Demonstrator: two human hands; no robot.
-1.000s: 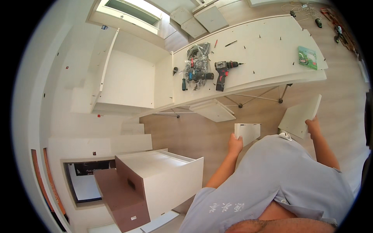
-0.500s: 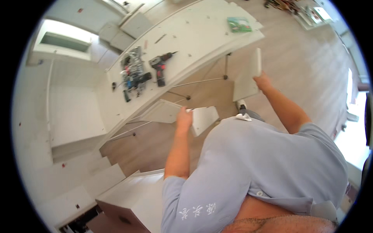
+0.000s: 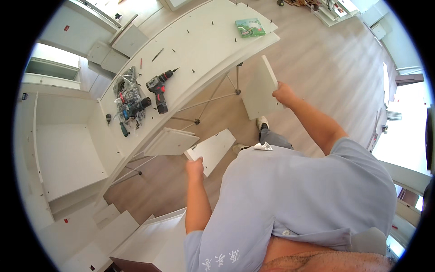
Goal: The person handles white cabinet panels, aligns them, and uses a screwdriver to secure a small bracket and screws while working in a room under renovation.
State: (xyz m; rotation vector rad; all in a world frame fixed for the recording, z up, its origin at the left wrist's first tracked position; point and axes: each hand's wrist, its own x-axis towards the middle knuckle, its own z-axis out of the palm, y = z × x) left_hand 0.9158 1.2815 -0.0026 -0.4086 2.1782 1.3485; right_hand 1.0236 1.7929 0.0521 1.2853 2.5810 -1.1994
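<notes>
My left hand (image 3: 195, 167) is closed on the near end of a narrow white board (image 3: 216, 151), tilted beside the long white worktop. My right hand (image 3: 283, 93) grips the edge of a larger white panel (image 3: 259, 94), which hangs at an angle off the worktop's near right side. Several other white boards (image 3: 171, 143) rest low by the worktop's edge, left of the narrow board. My fingers on the far side of both pieces are hidden.
On the white worktop (image 3: 199, 54) lie a cordless drill (image 3: 158, 90), a blue power driver (image 3: 137, 108), a bag of hardware (image 3: 129, 88), a screwdriver (image 3: 123, 129), loose screws and a green box (image 3: 250, 28). An open white cabinet (image 3: 68, 149) stands left. Thin metal legs (image 3: 213, 97) support the worktop.
My left hand has brought the narrow board back toward me, apart from the low boards. My right hand still holds its panel, now turned to show more of its face. The whole view has shifted.
</notes>
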